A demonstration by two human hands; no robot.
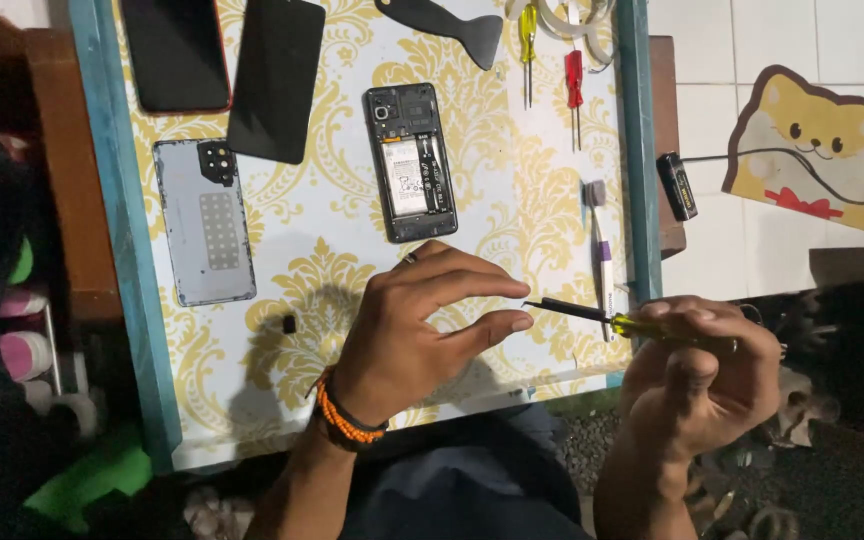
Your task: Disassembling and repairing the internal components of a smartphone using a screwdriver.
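Note:
My right hand (702,360) grips a screwdriver with a yellow handle (642,325) and points its dark shaft to the left. My left hand (422,320) hovers with index finger and thumb apart right at the screwdriver's tip; whether something tiny sits between them I cannot tell. An orange bead bracelet circles my left wrist. Above the left hand lies an opened phone (410,162) with its battery and circuit board exposed.
A grey back cover (204,222), a black screen panel (274,78) and another phone (174,52) lie at the left of the patterned table (332,270). A black pry tool (447,25), two screwdrivers (574,85), a toothbrush (600,250) and a small black part (290,323) lie around.

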